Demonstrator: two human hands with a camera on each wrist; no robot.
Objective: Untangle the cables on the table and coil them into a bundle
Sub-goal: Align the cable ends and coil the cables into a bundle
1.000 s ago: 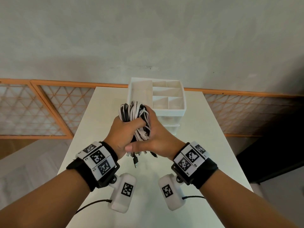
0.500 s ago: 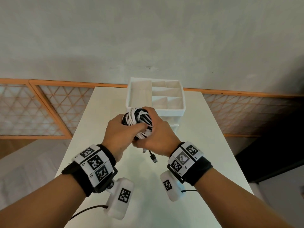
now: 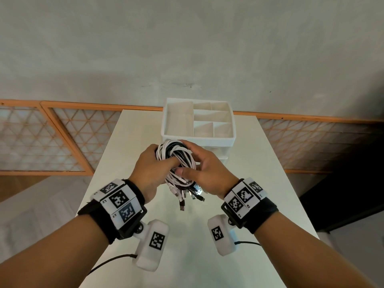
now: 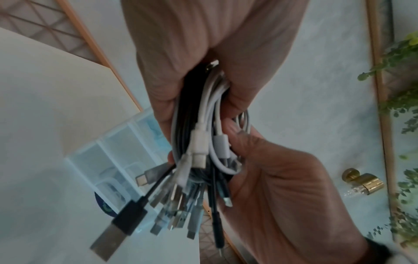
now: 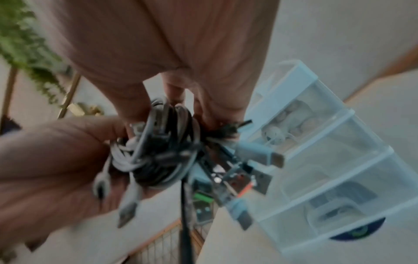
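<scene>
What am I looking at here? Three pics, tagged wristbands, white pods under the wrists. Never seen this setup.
No robot: a person is doing the task bare-handed and wears the cameras. The big picture comes from a head camera looking down at both arms. The white pods below the marker-printed wristbands are wrist cameras; the other two pictures come from them, looking along each palm.

The left hand and right hand both grip one bundle of cables, white and black, looped at the top, with the plugs hanging loose underneath, above the white table. Behind the hands stands a white drawer organizer with open compartments on top. The wrist views are blurred, but they show see-through drawers with small items inside.
</scene>
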